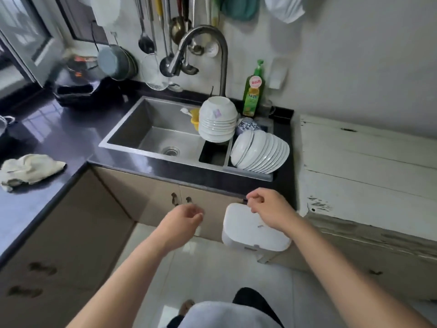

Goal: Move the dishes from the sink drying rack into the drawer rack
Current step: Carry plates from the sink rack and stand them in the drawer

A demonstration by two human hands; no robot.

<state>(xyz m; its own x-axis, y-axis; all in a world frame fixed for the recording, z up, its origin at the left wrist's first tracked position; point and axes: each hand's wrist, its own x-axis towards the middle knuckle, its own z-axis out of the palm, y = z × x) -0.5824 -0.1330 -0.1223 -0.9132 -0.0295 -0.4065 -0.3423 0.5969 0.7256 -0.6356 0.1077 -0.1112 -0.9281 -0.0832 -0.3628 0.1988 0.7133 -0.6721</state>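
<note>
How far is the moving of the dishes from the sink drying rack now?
Nothing looks moved yet. The stack of bowls and the row of plates sit in the drying rack at the sink. Both hands are empty: the left hand hovers before the cabinet doors, the right hand near the counter edge. No open drawer shows. All dishes remain.

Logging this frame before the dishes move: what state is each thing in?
Left hand: empty, fingers loosely curled.
Right hand: fingers curled at the cabinet edge; any grip unclear.
Stack of bowls: upside down, on the rack.
Row of plates: on edge, leaning.
Faucet: no water running.
Cabinet doors: shut.
White bin: lid closed.
Cloth: crumpled on the counter.
</note>
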